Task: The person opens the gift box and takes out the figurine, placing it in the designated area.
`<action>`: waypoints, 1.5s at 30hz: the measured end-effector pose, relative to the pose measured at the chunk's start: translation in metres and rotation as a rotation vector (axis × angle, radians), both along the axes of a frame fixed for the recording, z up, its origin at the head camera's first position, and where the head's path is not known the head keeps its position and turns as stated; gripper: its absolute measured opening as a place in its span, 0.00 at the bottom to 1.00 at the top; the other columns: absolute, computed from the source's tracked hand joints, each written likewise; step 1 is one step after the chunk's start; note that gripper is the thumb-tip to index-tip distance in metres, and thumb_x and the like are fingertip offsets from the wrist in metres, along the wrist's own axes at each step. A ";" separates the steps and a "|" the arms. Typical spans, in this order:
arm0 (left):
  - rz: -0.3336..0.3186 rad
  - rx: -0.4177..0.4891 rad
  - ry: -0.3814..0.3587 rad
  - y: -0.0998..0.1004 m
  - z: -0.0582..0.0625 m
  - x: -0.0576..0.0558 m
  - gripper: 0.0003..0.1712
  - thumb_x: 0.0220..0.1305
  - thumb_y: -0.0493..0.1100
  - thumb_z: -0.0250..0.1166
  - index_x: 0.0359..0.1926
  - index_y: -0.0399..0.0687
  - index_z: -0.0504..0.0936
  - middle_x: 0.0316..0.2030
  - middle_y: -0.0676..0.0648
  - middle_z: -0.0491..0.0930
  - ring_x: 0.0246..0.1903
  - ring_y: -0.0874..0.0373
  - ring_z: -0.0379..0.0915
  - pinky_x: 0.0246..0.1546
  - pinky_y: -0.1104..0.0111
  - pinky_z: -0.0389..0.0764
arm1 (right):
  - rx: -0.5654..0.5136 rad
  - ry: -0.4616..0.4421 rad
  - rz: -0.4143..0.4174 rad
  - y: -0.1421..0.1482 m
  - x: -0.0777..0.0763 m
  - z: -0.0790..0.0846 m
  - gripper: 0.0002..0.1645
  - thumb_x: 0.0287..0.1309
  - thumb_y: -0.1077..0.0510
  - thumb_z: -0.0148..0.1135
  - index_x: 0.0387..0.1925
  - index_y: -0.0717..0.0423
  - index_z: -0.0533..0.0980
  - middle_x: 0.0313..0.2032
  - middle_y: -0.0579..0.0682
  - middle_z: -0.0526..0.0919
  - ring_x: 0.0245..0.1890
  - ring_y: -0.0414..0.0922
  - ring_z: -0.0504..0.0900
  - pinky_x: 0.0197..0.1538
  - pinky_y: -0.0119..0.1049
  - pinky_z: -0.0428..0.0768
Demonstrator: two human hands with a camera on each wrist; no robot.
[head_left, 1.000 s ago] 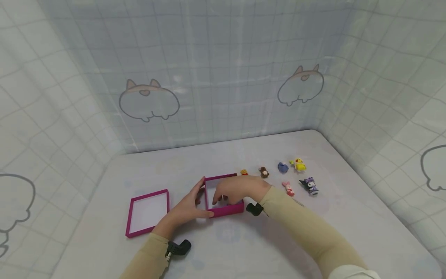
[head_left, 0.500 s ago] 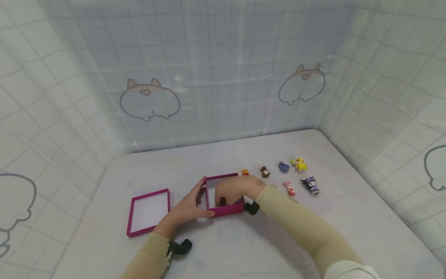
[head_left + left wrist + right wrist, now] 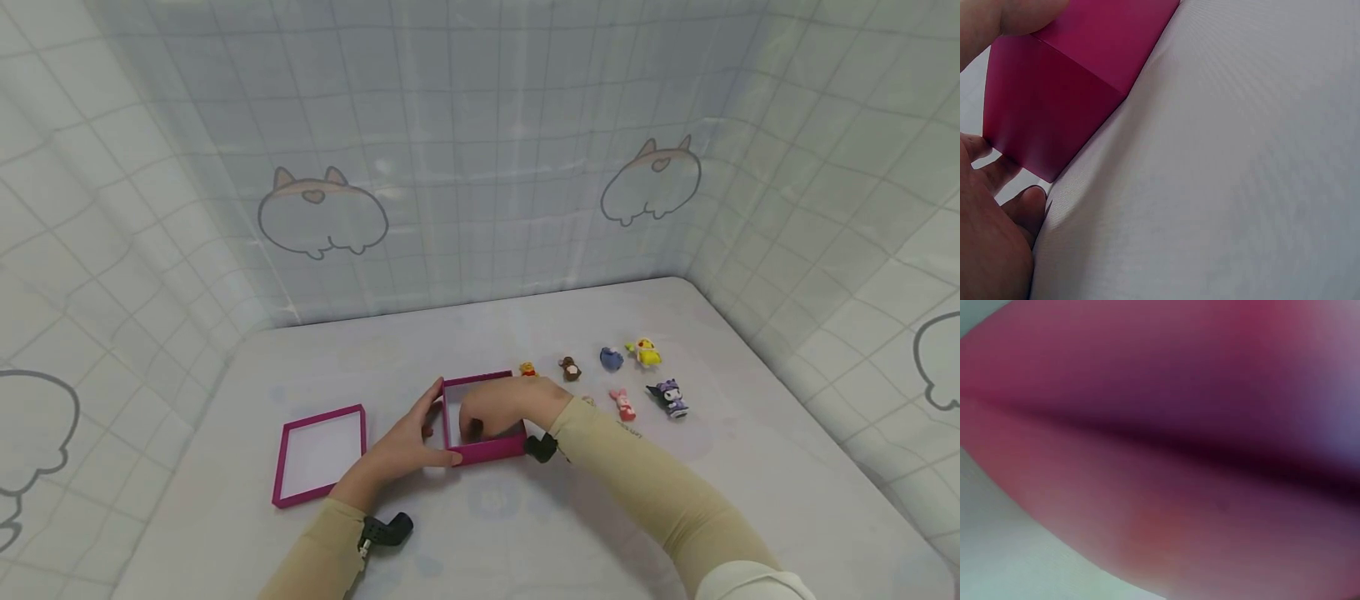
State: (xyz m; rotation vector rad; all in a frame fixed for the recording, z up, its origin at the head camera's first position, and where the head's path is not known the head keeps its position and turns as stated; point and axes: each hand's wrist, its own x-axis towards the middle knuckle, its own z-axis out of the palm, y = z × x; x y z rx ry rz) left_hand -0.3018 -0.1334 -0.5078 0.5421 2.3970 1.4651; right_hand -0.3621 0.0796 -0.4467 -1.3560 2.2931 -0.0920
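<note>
A magenta box (image 3: 491,452) with a pale inside stands on the table. My left hand (image 3: 401,450) grips its left side, the thumb at the front corner and the fingers toward the back corner. In the left wrist view, the thumb and fingertips touch the magenta walls (image 3: 1047,106). My right hand (image 3: 502,408) reaches down into the box with its fingers bent. Its fingertips are hidden, so I cannot tell whether they hold anything. Only a blurred magenta surface (image 3: 1147,381) fills most of the right wrist view.
A shallow magenta-rimmed lid (image 3: 322,454) lies at the left. Right of the box are small figurines: an orange-and-red bear (image 3: 528,369), a brown one (image 3: 570,368), a blue one (image 3: 611,358), a yellow one (image 3: 646,352), a pink one (image 3: 622,405) and a black-and-purple one (image 3: 671,399).
One second ago the right hand's fingers pointed down, apart, into the box; they now look more bent and drawn together. The left hand keeps its place on the box.
</note>
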 end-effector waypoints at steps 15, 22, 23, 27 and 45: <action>-0.003 0.010 -0.004 -0.001 0.001 -0.001 0.73 0.44 0.56 0.81 0.79 0.58 0.39 0.76 0.57 0.44 0.74 0.57 0.45 0.67 0.55 0.63 | -0.040 0.122 0.001 0.002 -0.003 0.002 0.18 0.59 0.62 0.69 0.49 0.42 0.85 0.42 0.35 0.84 0.43 0.33 0.78 0.52 0.30 0.79; 0.000 0.010 -0.007 -0.001 -0.003 -0.001 0.73 0.44 0.56 0.81 0.79 0.59 0.39 0.76 0.57 0.44 0.74 0.56 0.45 0.67 0.55 0.63 | -0.082 0.100 -0.009 0.004 -0.004 -0.001 0.19 0.60 0.62 0.67 0.52 0.42 0.84 0.44 0.34 0.84 0.44 0.31 0.78 0.53 0.30 0.78; 0.000 0.010 -0.007 -0.001 -0.003 -0.002 0.73 0.44 0.55 0.81 0.79 0.60 0.39 0.76 0.58 0.44 0.74 0.56 0.45 0.67 0.54 0.63 | -0.086 0.097 -0.009 0.004 -0.005 -0.001 0.20 0.61 0.62 0.66 0.52 0.42 0.84 0.45 0.34 0.83 0.44 0.30 0.78 0.53 0.29 0.78; -0.001 0.010 -0.007 -0.002 -0.004 -0.002 0.72 0.44 0.55 0.81 0.79 0.61 0.39 0.76 0.58 0.45 0.74 0.56 0.46 0.68 0.54 0.63 | -0.091 0.106 0.011 0.003 -0.006 -0.002 0.19 0.64 0.61 0.64 0.54 0.41 0.83 0.47 0.33 0.83 0.46 0.30 0.78 0.54 0.28 0.77; 0.009 0.006 -0.024 0.000 -0.001 -0.001 0.73 0.43 0.57 0.81 0.79 0.60 0.40 0.76 0.57 0.45 0.74 0.57 0.46 0.67 0.54 0.63 | -0.217 0.073 -0.016 0.008 -0.014 -0.002 0.13 0.63 0.61 0.64 0.48 0.49 0.86 0.43 0.36 0.85 0.43 0.30 0.79 0.50 0.24 0.77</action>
